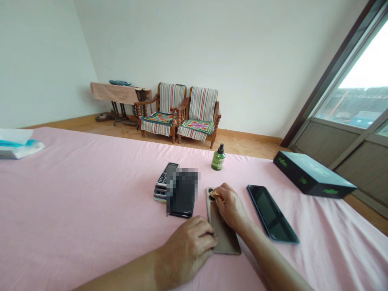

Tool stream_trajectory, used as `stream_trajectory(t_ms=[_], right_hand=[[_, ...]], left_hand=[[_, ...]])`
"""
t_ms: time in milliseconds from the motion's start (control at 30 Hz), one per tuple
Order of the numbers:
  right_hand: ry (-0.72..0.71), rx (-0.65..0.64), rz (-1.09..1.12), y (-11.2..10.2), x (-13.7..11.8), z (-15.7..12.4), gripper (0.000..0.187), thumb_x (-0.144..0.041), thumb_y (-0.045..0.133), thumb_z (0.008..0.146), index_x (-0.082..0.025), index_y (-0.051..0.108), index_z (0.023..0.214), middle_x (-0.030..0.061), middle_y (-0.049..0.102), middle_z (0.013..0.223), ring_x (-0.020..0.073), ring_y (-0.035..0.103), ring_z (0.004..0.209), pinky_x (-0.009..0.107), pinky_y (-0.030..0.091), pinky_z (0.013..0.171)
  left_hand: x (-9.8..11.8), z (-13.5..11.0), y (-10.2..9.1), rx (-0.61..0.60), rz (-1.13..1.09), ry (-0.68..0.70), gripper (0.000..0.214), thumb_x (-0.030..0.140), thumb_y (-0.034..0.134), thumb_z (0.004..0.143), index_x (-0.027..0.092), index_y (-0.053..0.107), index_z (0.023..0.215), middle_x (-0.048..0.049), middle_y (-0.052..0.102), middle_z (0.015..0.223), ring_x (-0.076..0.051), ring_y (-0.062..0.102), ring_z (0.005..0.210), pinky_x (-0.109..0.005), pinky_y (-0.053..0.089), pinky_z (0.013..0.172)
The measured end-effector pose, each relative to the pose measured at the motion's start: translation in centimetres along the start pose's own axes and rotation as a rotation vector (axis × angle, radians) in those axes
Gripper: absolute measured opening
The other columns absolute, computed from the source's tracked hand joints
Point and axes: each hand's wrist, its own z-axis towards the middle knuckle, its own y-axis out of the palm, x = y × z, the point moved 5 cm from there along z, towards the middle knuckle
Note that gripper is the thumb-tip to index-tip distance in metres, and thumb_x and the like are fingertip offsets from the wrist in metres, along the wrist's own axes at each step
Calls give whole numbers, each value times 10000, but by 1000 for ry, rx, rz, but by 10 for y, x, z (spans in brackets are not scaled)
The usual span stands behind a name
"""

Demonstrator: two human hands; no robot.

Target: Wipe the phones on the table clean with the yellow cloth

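Observation:
A gold smartphone (224, 230) lies face down on the pink bedsheet (75, 202), its camera end pointing away from me. My right hand (229, 206) pinches a small tan cloth (216, 195) against the phone's camera area. My left hand (189, 250) presses on the phone's near left edge. Left of it lie a black phone (182, 204), partly hidden by a pixelated patch, and a small stack of phones (161, 192) topped by a keypad handset. To the right lies a black-screened device (269, 214).
A green bottle (218, 159) stands behind the phones, and a black box (313, 176) sits near the sheet's right edge. A tissue pack (18, 144) lies far left. Beyond the bed are wooden armchairs (178, 115), a draped table (119, 93) and a window (354, 93).

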Motion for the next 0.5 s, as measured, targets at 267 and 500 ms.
stream_trajectory(t_ms=[267, 500], right_hand=[[-1, -3, -1, -1, -10, 2, 254, -8, 451, 827, -189, 605, 738, 42, 567, 816, 176, 540, 819, 255, 396, 741], [-47, -30, 6, 2, -15, 3, 271, -14, 461, 841, -198, 652, 787, 41, 583, 838, 172, 536, 814, 248, 398, 723]], left_hand=[[0, 1, 0, -2, -9, -4, 154, 99, 556, 922, 143, 625, 1053, -83, 619, 1041, -221, 536, 987, -344, 450, 895], [1, 1, -1, 6, -11, -5, 155, 107, 556, 924, 151, 625, 1055, -83, 621, 1045, -224, 539, 982, -348, 457, 887]])
